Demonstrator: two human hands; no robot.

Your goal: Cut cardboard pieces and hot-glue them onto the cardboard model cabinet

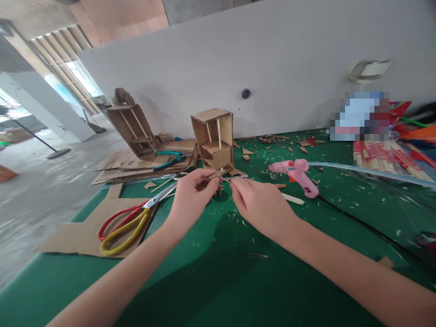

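Observation:
My left hand (195, 193) pinches a small brown piece of cardboard (215, 174) between thumb and fingers. Close beside it, my right hand (260, 204) is closed on a thin stick (226, 180) whose tip reaches towards that piece; whether they touch is too small to tell. Just behind both hands stands a small cardboard box model (223, 159) with pale upright sticks in its upper opening. Red-and-yellow-handled scissors (147, 206) lie left of my left hand. To the right of my right hand, a pink glue gun (296, 172) rests on the green table (211, 272).
Another cardboard model (131, 129) leans on stacked cardboard (116, 165) at the back left, near teal-handled pliers (170, 159). A cut cardboard sheet (78, 238) lies under the scissors. Scraps (272, 138) litter the table before the white wall (204, 68). Packaged sticks (384, 159) lie right.

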